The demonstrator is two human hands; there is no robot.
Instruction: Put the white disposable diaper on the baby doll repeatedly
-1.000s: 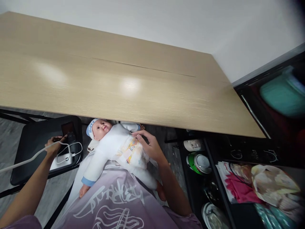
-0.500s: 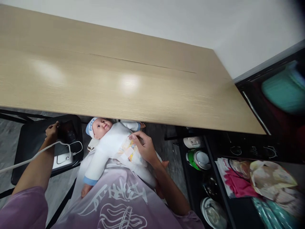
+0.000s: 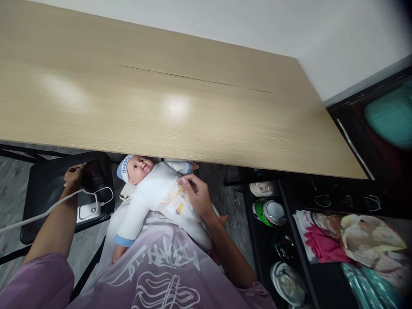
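Observation:
A baby doll [image 3: 151,184] in a white outfit with blue cuffs and a "Happy" cap lies face up across my lap. Its head is toward the left, and part of an arm is hidden under the table edge. Around its hips is a printed diaper [image 3: 177,201]. My right hand [image 3: 199,197] is on the diaper front, thumb and fingers closed at its upper edge. To the left, my left hand [image 3: 74,174] reaches over the chair, fingers curled beside a dark, glossy, phone-like slab [image 3: 94,174]; what the fingertips hold is hidden.
A wooden table [image 3: 193,124] spans the view above the doll. On the black chair [image 3: 41,193] sits a white box-like device [image 3: 88,212] with a white cable. At right, a dark shelf holds a green-and-white tin [image 3: 268,212], a pink cloth [image 3: 325,244] and plastic bags [image 3: 370,236].
The view has shifted slightly, so most things sit a little further right. Both hands keep nearly the same pose, the right on the diaper and the left by the dark slab.

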